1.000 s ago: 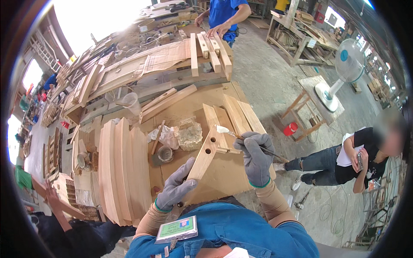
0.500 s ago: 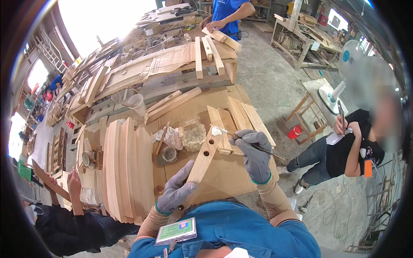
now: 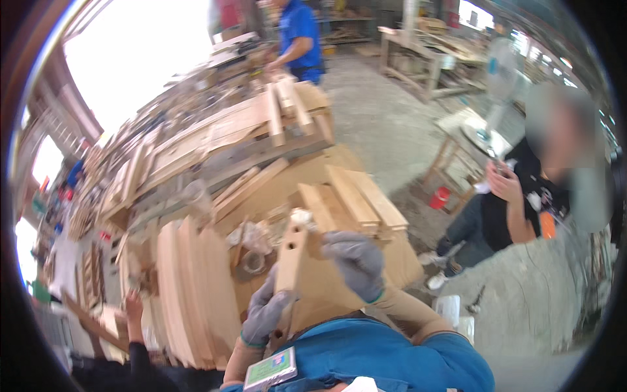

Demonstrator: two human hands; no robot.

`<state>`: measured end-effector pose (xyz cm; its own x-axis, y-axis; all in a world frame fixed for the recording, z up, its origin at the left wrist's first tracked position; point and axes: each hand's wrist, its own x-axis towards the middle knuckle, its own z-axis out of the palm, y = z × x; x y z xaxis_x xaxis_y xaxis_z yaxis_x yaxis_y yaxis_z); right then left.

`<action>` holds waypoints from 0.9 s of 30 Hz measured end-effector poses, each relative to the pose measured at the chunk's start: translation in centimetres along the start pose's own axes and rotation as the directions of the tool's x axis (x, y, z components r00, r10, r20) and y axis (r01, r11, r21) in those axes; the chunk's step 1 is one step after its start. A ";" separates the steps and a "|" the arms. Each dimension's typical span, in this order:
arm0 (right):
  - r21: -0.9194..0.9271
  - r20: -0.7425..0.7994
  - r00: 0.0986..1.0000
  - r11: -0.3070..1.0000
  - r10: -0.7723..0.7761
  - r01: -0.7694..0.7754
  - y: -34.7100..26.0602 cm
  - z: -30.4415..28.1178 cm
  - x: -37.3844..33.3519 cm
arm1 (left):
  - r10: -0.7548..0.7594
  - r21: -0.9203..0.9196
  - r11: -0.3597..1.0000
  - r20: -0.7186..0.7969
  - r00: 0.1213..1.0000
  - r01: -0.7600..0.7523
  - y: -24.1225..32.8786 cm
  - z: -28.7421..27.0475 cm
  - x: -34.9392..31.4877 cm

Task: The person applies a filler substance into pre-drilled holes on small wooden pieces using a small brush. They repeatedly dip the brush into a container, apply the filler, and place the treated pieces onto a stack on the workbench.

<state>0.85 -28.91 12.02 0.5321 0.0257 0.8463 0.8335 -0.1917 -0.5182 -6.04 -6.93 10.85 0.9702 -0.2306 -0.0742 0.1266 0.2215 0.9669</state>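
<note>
My gloved left hand (image 3: 266,307) is closed around the lower part of a pale wooden piece (image 3: 290,261), tilted upright before my chest. Round holes are bored along its face, and a white, wet-looking patch (image 3: 301,217) covers its far end. Right of it, my gloved right hand (image 3: 356,261) is raised with fingers curled in a pinch. Motion blurs that hand; the thin brush it gripped in the earlier frame hardly shows now. Beyond the wooden piece are a small cup (image 3: 253,262) and crumpled clear plastic (image 3: 258,238) with a stick.
Curved wooden parts (image 3: 189,287) stand in a row at left. Flat boards (image 3: 353,202) lie on the cardboard-covered table (image 3: 339,287). Co-workers stand at the far bench (image 3: 215,127) and lower left; another person at right writes near a stool with a fan (image 3: 503,72).
My view has shifted, and the wooden piece now stands steeper. My right hand has drawn away from its white end, toward me and left. The brush no longer shows clearly.
</note>
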 end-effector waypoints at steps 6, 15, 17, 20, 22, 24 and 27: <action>0.294 -0.184 0.972 0.952 0.145 -0.086 -0.1 0.0 -0.2 | 0.012 -0.034 0.999 0.058 0.998 -0.010 -0.3 -0.1 -0.2; 0.557 -0.052 0.914 0.771 0.402 -0.308 1.1 -1.6 0.6 | 0.054 -0.011 0.998 0.068 0.996 -0.054 -0.1 0.2 -0.6; 0.531 -0.094 0.943 0.817 0.320 -0.225 1.6 -2.0 0.9 | 0.033 -0.061 0.998 0.148 0.988 -0.024 0.4 -0.2 -0.9; 0.571 -0.041 0.909 0.756 0.415 -0.319 0.5 -2.8 1.0 | 0.068 0.013 0.997 0.151 0.986 -0.071 1.0 0.1 -0.4; 0.506 -0.020 0.916 0.794 0.401 -0.336 0.6 -2.7 0.7 | 0.101 0.086 0.990 0.113 0.988 -0.111 0.3 -0.1 -0.6; 0.527 0.020 0.911 0.770 0.411 -0.359 0.6 -2.4 1.0 | 0.089 0.023 0.996 0.085 0.992 -0.091 0.2 -0.2 -1.1; 0.479 0.081 0.926 0.801 0.369 -0.361 0.2 -2.9 0.9 | 0.102 0.088 0.990 0.081 0.991 -0.109 0.6 0.3 -0.8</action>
<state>1.08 -31.76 13.03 0.8122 0.0321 0.5825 0.5466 0.3069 -0.7791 -6.80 -6.89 11.55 0.9582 -0.2824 0.0451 0.0011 0.1612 0.9869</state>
